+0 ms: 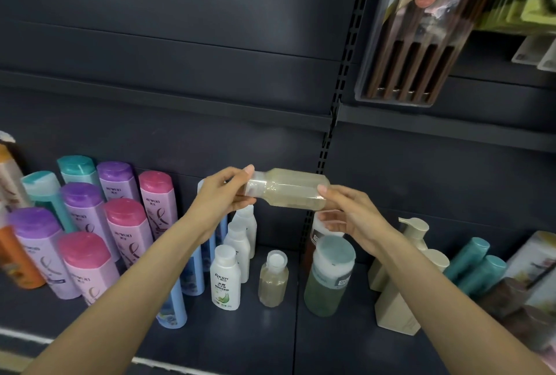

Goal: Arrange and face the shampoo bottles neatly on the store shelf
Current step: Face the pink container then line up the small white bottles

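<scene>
Both hands hold one clear bottle [288, 191] sideways above the shelf [270, 332]: left hand [221, 194] fingers grip its cap end, right hand [349, 215] fingers its base. Below the fingers stand three white bottles [225, 278] and one more clear bottle [273, 280].

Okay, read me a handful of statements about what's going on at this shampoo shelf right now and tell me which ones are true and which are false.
1. Both hands hold one clear bottle sideways above the shelf. True.
2. The left hand grips the bottle at its cap end. True.
3. The right hand rests idle on the shelf. False: it holds the bottle's base end, in the air.
4. The pink-capped bottles stand to the right of the hands. False: they stand on the left, beside the purple-capped bottles.
5. A similar small clear bottle stands upright on the shelf below the hands. True.
</scene>
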